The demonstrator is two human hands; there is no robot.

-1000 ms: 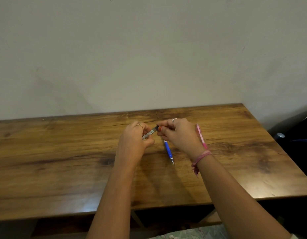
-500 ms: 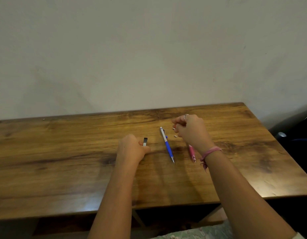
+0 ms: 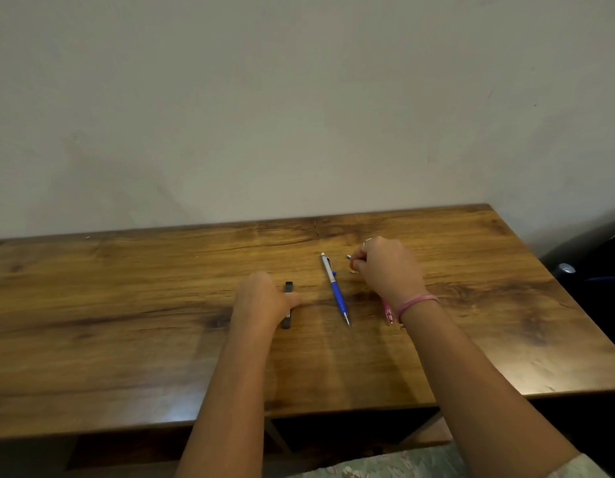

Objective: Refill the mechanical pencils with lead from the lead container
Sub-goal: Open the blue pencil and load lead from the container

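Lead container (image 3: 288, 305) gripped by left hand (image 3: 261, 301); right hand (image 3: 389, 269) pinches pink pencil (image 3: 387, 311) (mostly hidden).

The hands, joined at the lead container (image 3: 288, 304) a second ago, are now apart. The left hand (image 3: 261, 301) rests it on the table (image 3: 126, 305), while the right hand (image 3: 385, 270) sits beyond the now-uncovered blue pencil (image 3: 335, 289).

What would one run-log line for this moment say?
left hand: holds lead container | right hand: over pink pencil, grip unclear | blue pencil: lying between hands
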